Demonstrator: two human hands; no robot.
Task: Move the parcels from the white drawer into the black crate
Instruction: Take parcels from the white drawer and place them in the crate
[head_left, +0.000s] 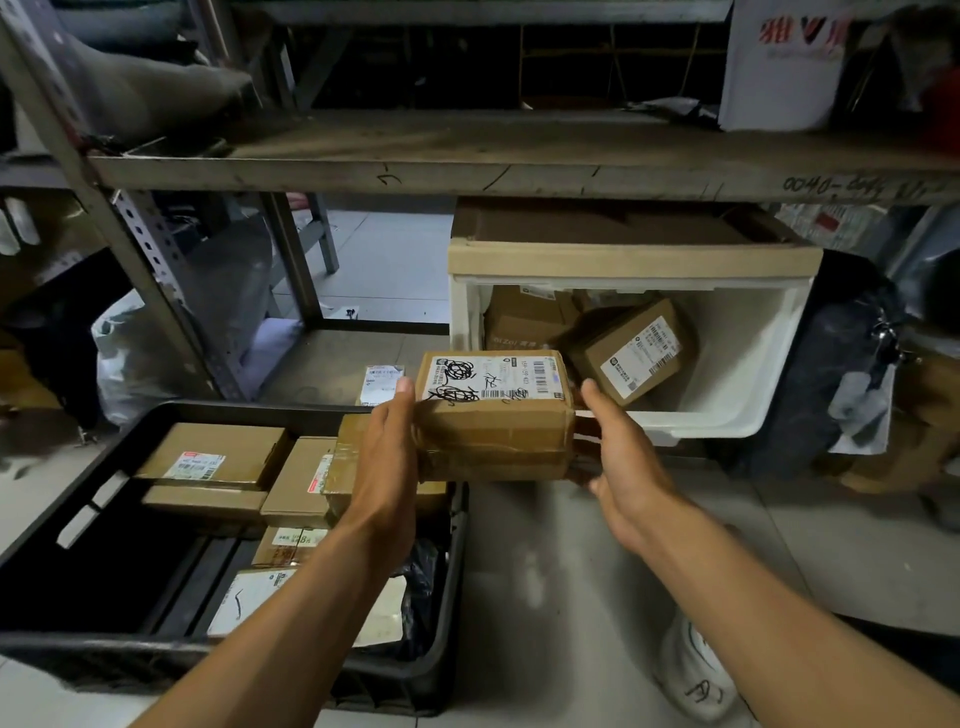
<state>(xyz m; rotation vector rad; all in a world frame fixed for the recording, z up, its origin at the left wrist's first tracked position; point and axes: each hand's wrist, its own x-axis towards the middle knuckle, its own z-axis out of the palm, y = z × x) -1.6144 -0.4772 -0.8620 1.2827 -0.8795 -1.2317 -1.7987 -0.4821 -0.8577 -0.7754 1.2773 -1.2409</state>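
Note:
I hold a brown cardboard parcel (493, 421) with a scribbled-over white label between both hands, in the air between the white drawer (748, 374) and the black crate (104, 467). My left hand (387, 457) grips its left end, thumb on top. My right hand (621, 462) grips its right end from the side and below. The drawer stands pulled out on the bottom shelf, and other brown parcels (634, 351) lie inside it. The crate sits on the floor at lower left with several boxed parcels (213, 457) in it.
A wooden shelf board (467, 156) hangs over the drawer, with a steel upright (150, 260) at left. A small labelled parcel (382, 384) lies on the bottom shelf behind the crate. Dark bags (831, 374) crowd the right. My white shoe (696, 670) is on the tiled floor.

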